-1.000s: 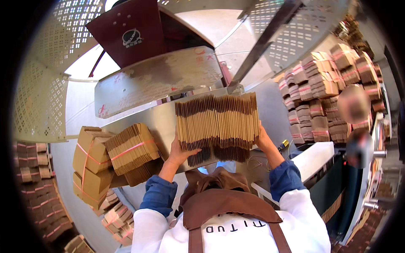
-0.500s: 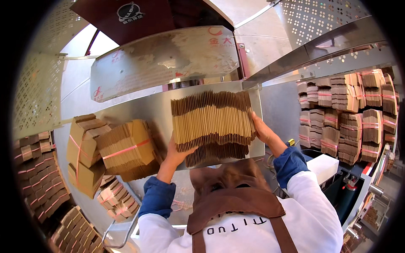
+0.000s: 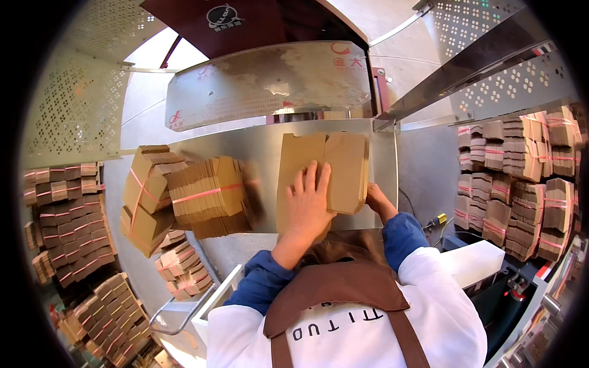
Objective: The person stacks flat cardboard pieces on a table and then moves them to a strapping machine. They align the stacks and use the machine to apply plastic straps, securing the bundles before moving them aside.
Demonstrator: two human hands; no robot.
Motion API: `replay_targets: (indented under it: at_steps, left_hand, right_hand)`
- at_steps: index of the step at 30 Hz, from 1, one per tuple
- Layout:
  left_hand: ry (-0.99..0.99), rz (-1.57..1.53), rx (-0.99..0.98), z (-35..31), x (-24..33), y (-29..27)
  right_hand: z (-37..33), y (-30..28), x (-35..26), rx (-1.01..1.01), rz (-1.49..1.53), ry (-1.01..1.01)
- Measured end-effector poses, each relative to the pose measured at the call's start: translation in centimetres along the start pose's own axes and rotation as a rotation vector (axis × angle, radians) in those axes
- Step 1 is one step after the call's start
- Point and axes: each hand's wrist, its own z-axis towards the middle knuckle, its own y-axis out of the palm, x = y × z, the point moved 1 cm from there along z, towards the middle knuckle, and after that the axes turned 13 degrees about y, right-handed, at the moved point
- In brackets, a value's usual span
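Observation:
A stack of flat folded cardboard cartons [image 3: 348, 178] lies broad face up on the metal table, its right edge showing several layers. Flat on top rests my left hand [image 3: 308, 199], fingers stretched out and pointing away from me. My right hand [image 3: 381, 202] is curled at the stack's lower right side, its fingertips partly hidden by the cardboard. To the left, a bundle of cartons [image 3: 211, 205] tied with a pink strap stands on edge. Another strapped bundle [image 3: 147, 184] leans beside it at the table's left end.
The metal table [image 3: 264, 159] runs in front of me, below a machine with a film-covered metal panel [image 3: 270, 83]. Strapped carton piles stand at the right [image 3: 521, 147] and left [image 3: 70, 227]. A white box [image 3: 472, 264] sits near my right elbow.
The stack has turned from edges-up to lying broad face up. My left hand has moved from its left side onto its top; my right hand has dropped lower along the right side.

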Motion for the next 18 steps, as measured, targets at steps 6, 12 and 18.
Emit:
replay_targets:
  at_steps: [6,12,18]
  left_hand:
    - [-0.013,-0.077,0.007,-0.6,1.5,0.7]
    - [0.013,-0.13,0.003,-1.0,1.3,0.2]
    - [0.103,-0.29,0.166,-1.9,-1.6,0.8]
  right_hand:
    - [-4.2,-1.7,-5.4,0.282,0.071,-0.209]
    - [-16.0,4.3,-12.3,0.274,-0.313,-0.685]
    - [-17.7,4.9,-13.8,0.443,-0.508,-0.757]
